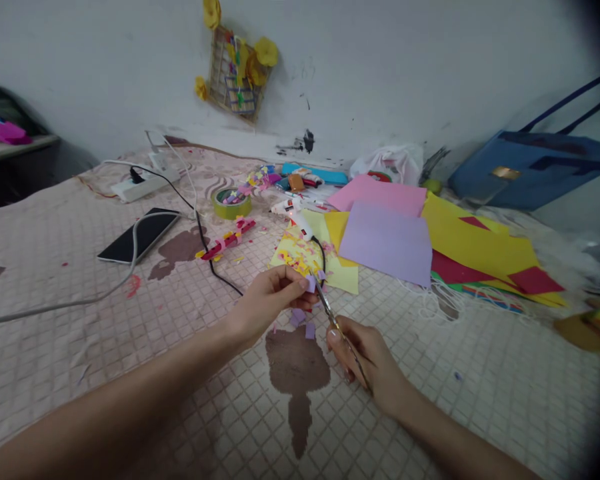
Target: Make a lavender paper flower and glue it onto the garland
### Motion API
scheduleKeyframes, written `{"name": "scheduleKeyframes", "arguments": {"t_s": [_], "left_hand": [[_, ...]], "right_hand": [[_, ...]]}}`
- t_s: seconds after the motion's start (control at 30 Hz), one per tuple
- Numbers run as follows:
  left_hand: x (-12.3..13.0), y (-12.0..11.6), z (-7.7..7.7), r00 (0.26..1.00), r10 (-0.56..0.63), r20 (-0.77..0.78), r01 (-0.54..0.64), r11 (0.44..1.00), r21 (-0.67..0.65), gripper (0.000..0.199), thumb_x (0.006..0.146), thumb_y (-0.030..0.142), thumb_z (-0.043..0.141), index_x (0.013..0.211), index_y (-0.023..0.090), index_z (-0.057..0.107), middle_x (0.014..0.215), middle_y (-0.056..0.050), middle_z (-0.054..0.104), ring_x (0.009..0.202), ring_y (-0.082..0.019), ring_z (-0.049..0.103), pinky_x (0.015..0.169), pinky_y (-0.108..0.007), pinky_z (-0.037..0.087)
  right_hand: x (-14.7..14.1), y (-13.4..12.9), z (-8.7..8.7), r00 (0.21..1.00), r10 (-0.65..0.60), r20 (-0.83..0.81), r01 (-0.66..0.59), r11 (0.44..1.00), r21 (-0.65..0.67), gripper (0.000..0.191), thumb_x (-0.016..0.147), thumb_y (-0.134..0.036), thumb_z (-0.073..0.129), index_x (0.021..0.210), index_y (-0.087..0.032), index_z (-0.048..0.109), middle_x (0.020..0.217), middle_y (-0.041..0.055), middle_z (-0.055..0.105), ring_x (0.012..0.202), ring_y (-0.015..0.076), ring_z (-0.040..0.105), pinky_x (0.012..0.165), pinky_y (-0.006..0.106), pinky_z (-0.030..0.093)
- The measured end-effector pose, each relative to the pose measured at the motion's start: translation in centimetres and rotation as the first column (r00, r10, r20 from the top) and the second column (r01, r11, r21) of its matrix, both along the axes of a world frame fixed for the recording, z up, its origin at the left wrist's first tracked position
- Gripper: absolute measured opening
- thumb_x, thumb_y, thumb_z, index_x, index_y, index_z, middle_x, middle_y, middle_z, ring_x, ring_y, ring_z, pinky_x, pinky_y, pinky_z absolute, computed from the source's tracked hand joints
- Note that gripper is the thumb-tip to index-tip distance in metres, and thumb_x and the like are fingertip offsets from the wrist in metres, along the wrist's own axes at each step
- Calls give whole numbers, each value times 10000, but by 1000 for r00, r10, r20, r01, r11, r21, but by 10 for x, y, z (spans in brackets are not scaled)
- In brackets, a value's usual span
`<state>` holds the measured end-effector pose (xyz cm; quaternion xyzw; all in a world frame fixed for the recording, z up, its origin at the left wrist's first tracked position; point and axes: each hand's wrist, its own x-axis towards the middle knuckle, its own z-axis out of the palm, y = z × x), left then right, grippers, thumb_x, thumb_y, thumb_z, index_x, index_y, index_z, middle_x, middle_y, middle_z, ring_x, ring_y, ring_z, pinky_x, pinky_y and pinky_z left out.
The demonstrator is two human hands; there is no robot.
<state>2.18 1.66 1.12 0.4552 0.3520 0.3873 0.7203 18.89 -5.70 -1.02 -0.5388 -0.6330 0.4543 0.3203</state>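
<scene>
Between the thumb and fingers of my left hand (280, 291) is a small piece of purple paper (311, 284). My right hand (363, 357) grips a pair of scissors (327, 308), whose blades point up and left and reach the purple piece. Small purple scraps (298, 317) lie on the tablecloth just below my left fingers. Beyond the fingers, yellow and pink paper bits (300, 261) are heaped on a pale yellow sheet (347, 279). A white glue gun (300, 219) rests at that sheet's far edge.
A red stick with paper bits (227, 240), a roll of green tape (231, 202) and a phone (139, 237) lie to the left. Cables run from a power strip (145, 183). Purple (387, 243) and yellow sheets (475, 233), white string (443, 300) and a blue bag (530, 170) are on the right.
</scene>
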Motion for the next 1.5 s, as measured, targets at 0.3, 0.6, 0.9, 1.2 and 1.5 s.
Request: {"name": "scheduleKeyframes", "arguments": {"t_s": [0.3,0.6,0.9,1.2,1.5], "left_hand": [[0,-1,2,1000,11,-7,-11,1000,-12,160,750,244,620,743,129,509,721,-40,653,681,-128,628,709,-282,488],[-1,0,1,1000,-2,-3,2,1000,-9,181,744,263,629,746,132,506,726,-42,657,686,-135,629,718,-299,486],[-2,2,3,1000,-17,0,17,1000,-4,185,730,256,646,740,130,512,704,-41,663,666,-129,631,693,-277,481],[-7,7,2,997,-82,-6,82,996,33,210,735,289,646,747,125,516,727,-49,664,683,-127,636,697,-270,485],[-9,11,3,992,-113,-47,116,992,56,194,752,283,630,744,118,527,722,-42,659,666,-114,627,685,-267,492]], "right_hand": [[0,-1,-2,999,-8,-32,7,999,-48,380,862,-503,384,629,-203,387,494,-62,362,427,88,349,405,213,264],[-1,-1,1,1000,-12,15,13,1000,-17,391,865,-499,377,608,-203,376,484,-60,366,434,91,356,413,214,267],[-1,0,1,1000,-16,4,16,1000,-24,370,866,-477,398,617,-204,382,460,-65,382,408,86,355,397,208,272],[0,-1,-1,1000,-4,21,4,1000,-1,352,877,-450,393,623,-206,389,455,-62,385,405,89,358,398,211,269],[0,-2,-5,1000,-18,18,18,1000,-21,332,863,-433,430,629,-199,418,471,-57,409,409,88,374,395,205,268]]}}
